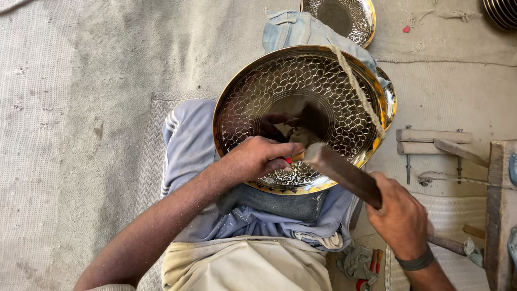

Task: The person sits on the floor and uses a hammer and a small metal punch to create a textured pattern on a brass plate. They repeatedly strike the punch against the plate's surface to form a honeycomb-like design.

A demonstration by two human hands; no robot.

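- Brass-coloured round tray [301,81], centre of frame, tilted up on the lap; inner face covered in a chased scale pattern, plain ring in the middle.
- Left hand [258,157] at lower rim of tray, fingers curled tight around a small chisel [295,157]; only a red-and-light bit of the tool shows past the fingers.
- Right hand [401,215], lower right of frame, fist closed on the handle of a dark wooden mallet [344,171]; mallet head just beside the chisel end, touching or not cannot be told.
- Dark band on right wrist.
- Cord [358,89] running diagonally over right side of tray.
- Second patterned tray [362,19] at top edge of frame, on the floor.
- Wooden pieces [431,141] at right, beside a wooden post [498,215].
- Grey woven mat [81,134] across left of frame.
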